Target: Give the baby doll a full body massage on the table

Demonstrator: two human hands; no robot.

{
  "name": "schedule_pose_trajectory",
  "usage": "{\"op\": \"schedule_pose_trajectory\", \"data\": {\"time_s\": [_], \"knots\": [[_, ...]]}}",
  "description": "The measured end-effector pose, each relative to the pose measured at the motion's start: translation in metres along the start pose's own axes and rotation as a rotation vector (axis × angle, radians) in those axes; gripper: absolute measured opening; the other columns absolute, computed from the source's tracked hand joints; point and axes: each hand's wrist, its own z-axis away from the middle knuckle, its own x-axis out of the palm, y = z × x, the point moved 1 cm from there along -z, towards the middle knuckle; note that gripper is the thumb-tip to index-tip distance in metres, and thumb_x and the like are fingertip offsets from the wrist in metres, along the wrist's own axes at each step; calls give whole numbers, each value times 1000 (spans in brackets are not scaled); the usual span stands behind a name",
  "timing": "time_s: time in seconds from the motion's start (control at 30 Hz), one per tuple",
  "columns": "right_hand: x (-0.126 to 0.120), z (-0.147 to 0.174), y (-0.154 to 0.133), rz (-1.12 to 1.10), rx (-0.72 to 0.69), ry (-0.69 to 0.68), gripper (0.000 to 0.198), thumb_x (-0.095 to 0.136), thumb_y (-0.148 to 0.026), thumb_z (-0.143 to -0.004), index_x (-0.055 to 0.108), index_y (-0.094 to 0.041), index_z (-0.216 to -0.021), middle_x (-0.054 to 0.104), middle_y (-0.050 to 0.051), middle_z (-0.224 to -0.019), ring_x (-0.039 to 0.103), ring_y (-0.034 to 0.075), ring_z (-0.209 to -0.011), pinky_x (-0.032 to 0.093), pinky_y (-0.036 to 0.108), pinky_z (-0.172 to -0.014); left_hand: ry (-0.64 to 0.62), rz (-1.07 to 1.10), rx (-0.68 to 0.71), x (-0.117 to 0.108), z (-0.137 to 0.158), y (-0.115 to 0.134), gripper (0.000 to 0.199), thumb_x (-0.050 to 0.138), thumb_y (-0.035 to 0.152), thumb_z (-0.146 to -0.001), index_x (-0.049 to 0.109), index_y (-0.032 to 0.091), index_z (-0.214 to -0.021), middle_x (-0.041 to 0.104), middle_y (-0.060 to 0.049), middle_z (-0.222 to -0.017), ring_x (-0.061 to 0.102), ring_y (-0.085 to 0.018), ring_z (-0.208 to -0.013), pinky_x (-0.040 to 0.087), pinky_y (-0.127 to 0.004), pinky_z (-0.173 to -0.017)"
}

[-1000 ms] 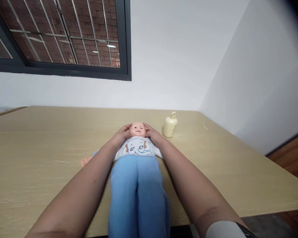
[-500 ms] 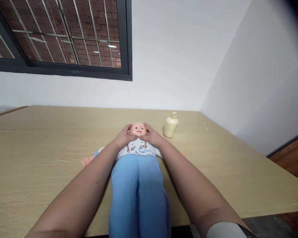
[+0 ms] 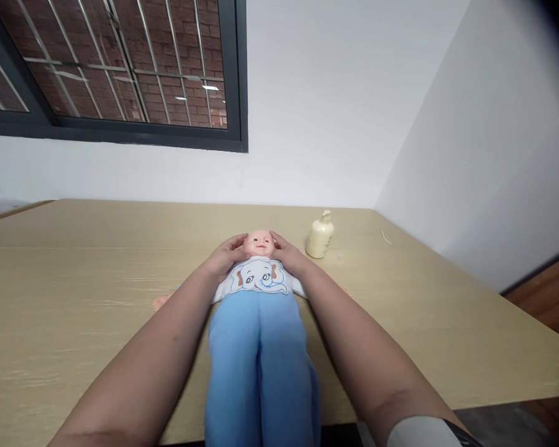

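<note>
A baby doll (image 3: 261,347) lies on its back on the table, its head away from me. It wears blue trousers and a white top with an elephant face (image 3: 258,276) on the chest. My left hand (image 3: 227,253) cups the left side of the doll's head (image 3: 259,243), fingers along the temple and thumb by the cheek. On the other side, my right hand (image 3: 287,254) holds the head the same way, partly hidden behind its wrist. One doll hand (image 3: 161,302) shows beyond my left forearm.
A cream pump bottle (image 3: 320,236) stands upright on the wooden table (image 3: 97,279), right of the doll's head. A thin pale strip (image 3: 386,238) lies farther right. Behind are a white wall (image 3: 307,124) and a barred window (image 3: 121,62).
My left hand has shifted slightly outward. Both thumbs have drawn away from below the doll's chin toward its cheeks, uncovering more of the elephant print. The doll and bottle have not moved.
</note>
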Motion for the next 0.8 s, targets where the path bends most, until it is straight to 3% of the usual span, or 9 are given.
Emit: {"op": "schedule_pose_trajectory", "data": {"time_s": [0.13, 0.23, 0.43, 0.63, 0.8], "knots": [[0, -6, 8, -129, 30, 28, 62, 63, -25, -71, 56, -26, -132, 69, 5, -119, 67, 25, -105, 55, 38, -90, 30, 32, 21, -2, -4, -2, 60, 80, 13, -55, 66, 16, -112, 67, -13, -119, 70, -27, -93, 56, -37, -78], [-3, -5, 9, -76, 21, 60, 66, 63, -29, -76, 49, -26, -140, 63, 5, -131, 63, 25, -114, 53, 40, -97, 39, -15, 28, 0, -5, -4, 63, 82, 16, -57, 63, 19, -117, 64, -12, -126, 69, -27, -98, 56, -37, -81], [-4, 2, 4, 139, 5, -1, 99, 80, -44, -69, 30, -27, -154, 53, 10, -143, 61, 29, -118, 54, 41, -96, 54, -388, 46, 4, -3, -4, 84, 84, 28, -66, 44, 24, -140, 52, -15, -141, 63, -30, -115, 56, -36, -84], [-6, 0, 4, 226, 65, -20, 114, 78, -48, -71, 9, -24, -159, 47, 14, -149, 61, 31, -118, 54, 43, -94, 46, -508, 57, 0, -5, -6, 82, 79, 30, -71, 41, 25, -144, 58, -15, -133, 68, -30, -105, 57, -39, -83], [-7, -2, 6, 282, -3, 20, 102, 77, -38, -71, 24, -25, -157, 42, 11, -154, 51, 31, -132, 47, 41, -105, 80, -512, 80, -1, -9, -9, 83, 80, 27, -70, 42, 24, -144, 55, -15, -138, 61, -32, -117, 54, -41, -91]]}}
